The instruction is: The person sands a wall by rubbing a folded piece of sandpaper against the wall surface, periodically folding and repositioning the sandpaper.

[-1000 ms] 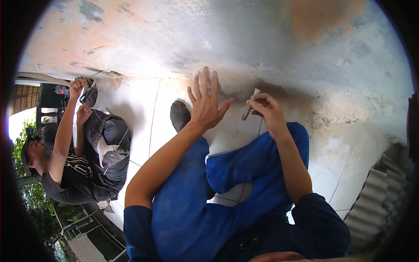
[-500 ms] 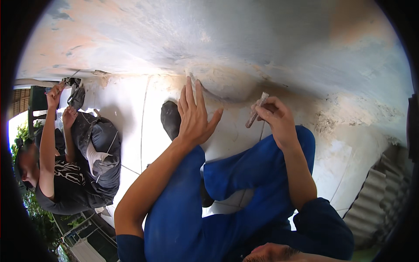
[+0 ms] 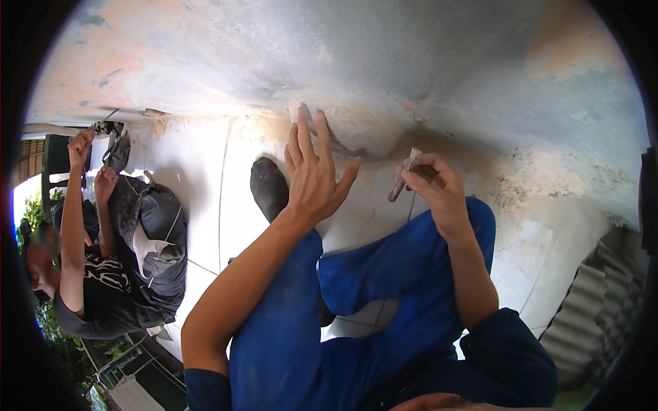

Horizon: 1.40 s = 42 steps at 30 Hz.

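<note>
My left hand [image 3: 314,181] is open, its fingers stretched out and spread. The fingertips reach the foot of the patchy grey-white wall [image 3: 425,61], beside a pale, rounded bulge [image 3: 360,130] with a dark streak; whether they press on it I cannot tell. In my right hand [image 3: 441,192] is a short, rough, stick-like piece [image 3: 405,174], pale at its upper end and brownish below. Thumb and fingers pinch it near its middle. It is held tilted above the floor, apart from the wall.
At the left a co-worker [image 3: 116,274] in dark clothes sits with both hands raised near the wall. White tiles [image 3: 202,205] cover the floor. My dark shoe [image 3: 269,186] rests near my left hand. Grey corrugated sheets [image 3: 586,308] lie at the right.
My left hand has slid slightly right and farther toward the wall, its fingers still spread. My right hand holds the stick-like piece almost in the same place.
</note>
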Motion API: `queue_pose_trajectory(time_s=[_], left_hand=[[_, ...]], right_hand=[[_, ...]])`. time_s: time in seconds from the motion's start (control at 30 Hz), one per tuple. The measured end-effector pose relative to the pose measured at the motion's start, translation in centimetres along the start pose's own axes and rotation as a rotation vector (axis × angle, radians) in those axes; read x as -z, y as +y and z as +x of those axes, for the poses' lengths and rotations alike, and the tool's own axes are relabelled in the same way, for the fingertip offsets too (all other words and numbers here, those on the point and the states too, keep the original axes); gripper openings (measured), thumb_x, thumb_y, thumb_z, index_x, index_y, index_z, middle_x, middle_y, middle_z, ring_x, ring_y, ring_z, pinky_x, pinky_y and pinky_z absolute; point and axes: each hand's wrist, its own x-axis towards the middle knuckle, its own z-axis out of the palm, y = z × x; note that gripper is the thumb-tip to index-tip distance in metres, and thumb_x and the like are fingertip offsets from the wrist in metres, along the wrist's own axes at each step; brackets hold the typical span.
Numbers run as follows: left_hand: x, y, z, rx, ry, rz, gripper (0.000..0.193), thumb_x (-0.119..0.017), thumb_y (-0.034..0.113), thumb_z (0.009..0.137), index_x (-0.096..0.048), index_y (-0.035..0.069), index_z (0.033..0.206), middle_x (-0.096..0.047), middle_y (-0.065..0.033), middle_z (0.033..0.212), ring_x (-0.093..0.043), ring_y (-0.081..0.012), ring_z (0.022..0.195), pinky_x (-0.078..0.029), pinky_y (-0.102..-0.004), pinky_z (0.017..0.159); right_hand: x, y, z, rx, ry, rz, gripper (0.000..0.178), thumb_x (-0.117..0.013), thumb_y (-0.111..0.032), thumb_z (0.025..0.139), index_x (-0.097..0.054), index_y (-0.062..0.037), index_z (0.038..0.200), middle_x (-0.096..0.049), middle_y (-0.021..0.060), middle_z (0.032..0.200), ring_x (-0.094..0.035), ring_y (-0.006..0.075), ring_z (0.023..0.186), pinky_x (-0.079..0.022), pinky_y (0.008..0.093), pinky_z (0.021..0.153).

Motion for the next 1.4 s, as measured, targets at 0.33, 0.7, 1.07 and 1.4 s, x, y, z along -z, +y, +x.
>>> queue_pose_trajectory(time_s=[0.33, 0.7, 1.07, 1.4], left_hand=[[1.3, 0.1, -0.2, -0.037, -0.068, 0.108, 0.089, -0.069, 0.040, 0.094, -0.021, 0.012, 0.164, -0.003, -0.0331, 0.165, -0.014, -0.0579, 0.147, -0.019, -0.0699, 0.114], [1.9, 0.3, -0.5, -0.026, -0.049, 0.114, 0.095, -0.073, 0.041, 0.089, -0.022, 0.012, 0.163, -0.003, -0.0315, 0.166, -0.013, -0.0574, 0.149, -0.020, -0.0742, 0.112], [1.8, 0.5, 0.5, -0.021, -0.027, 0.056, 0.095, -0.073, 0.038, 0.088, -0.023, 0.005, 0.161, -0.003, -0.0321, 0.166, -0.014, -0.0590, 0.146, -0.020, -0.0707, 0.112], [1.9, -0.3, 1.5, -0.069, 0.097, 0.013, 0.091, -0.076, 0.034, 0.086, -0.029, 0.007, 0.160, -0.015, -0.0290, 0.163, -0.021, -0.0563, 0.144, -0.023, -0.0669, 0.114]], right_hand=[[-0.4, 0.1, 0.3, 0.001, 0.035, -0.045, 0.020, -0.073, -0.006, 0.094, -0.064, 0.0007, 0.111, -0.070, 0.0055, 0.102, -0.066, 0.0133, 0.098, -0.052, 0.0300, 0.088], [-0.3, 0.4, 0.5, -0.019, 0.069, -0.139, 0.022, -0.074, -0.012, 0.094, -0.063, -0.0021, 0.112, -0.071, 0.0048, 0.105, -0.064, 0.0114, 0.096, -0.050, 0.0279, 0.086], [-0.6, 0.6, 0.5, 0.025, 0.056, -0.111, 0.020, -0.075, -0.009, 0.093, -0.065, 0.0003, 0.108, -0.071, 0.0048, 0.098, -0.066, 0.0123, 0.096, -0.052, 0.0294, 0.089], [-0.7, 0.5, 0.1, 0.019, 0.040, -0.132, 0.021, -0.075, -0.010, 0.094, -0.064, 0.0003, 0.108, -0.070, 0.0061, 0.097, -0.066, 0.0124, 0.095, -0.052, 0.0292, 0.087]])
